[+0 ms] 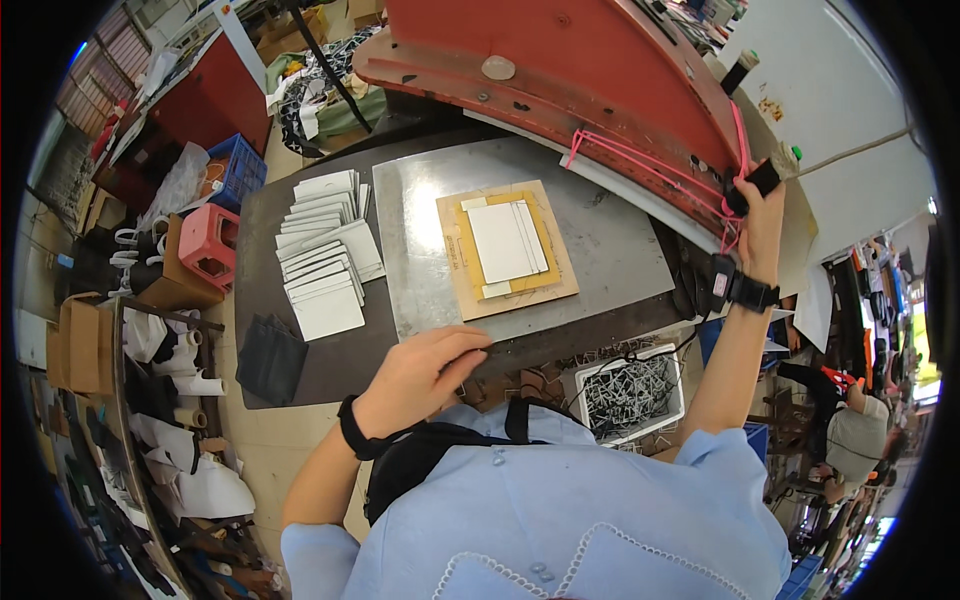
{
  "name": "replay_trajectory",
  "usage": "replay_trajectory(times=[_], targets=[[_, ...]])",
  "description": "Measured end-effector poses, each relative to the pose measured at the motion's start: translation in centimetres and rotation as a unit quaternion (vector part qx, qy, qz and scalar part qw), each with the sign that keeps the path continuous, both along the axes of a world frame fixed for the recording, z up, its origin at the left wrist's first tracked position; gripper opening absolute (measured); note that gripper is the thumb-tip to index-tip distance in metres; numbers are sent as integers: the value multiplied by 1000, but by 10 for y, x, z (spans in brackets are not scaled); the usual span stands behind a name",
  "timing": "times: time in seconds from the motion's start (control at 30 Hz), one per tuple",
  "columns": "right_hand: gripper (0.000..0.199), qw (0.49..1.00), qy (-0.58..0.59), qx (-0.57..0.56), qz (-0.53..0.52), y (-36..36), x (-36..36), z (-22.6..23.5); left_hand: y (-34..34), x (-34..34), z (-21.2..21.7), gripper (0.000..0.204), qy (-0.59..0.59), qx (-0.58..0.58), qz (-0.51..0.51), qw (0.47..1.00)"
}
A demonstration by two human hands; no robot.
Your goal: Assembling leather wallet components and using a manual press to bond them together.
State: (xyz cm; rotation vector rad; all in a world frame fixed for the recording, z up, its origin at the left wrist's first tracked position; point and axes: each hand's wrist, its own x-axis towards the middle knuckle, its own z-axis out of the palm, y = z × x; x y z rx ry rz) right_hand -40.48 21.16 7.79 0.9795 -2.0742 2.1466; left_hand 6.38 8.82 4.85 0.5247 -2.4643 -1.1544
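My right hand [763, 222] is wrapped round a black handle [766, 178] at the end of the swing arm [600, 70] of a red press. Pink cord [640, 153] is tied along that arm. My left hand [420, 368] holds nothing; its fingers are stretched out just in front of a metal plate [415, 245]. On the plate lies a wooden cutting-die board [470, 290] with a yellow inner layer [545, 222]. A white rectangular piece [505, 243] rests on top, with thin lines along its right side.
Left of the plate, white pieces [330, 312] lie in overlapping rows on the dark table [262, 240], near black folded material [271, 360]. Below the table's front edge stands a white bin [628, 392] of metal parts. A red stool [210, 245] and a blue crate [238, 170] are farther left.
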Motion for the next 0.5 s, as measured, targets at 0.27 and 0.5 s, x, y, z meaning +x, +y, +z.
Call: replay_trajectory(times=[0.27, 0.5], targets=[[58, 995, 14, 41, 86, 39, 137, 5, 22, -43, 19, 32, 101, 12, -125, 987], [45, 992, 80, 94, 39, 80, 118, 35, 32, -71, 56, 63, 247, 65, -122, 959]])
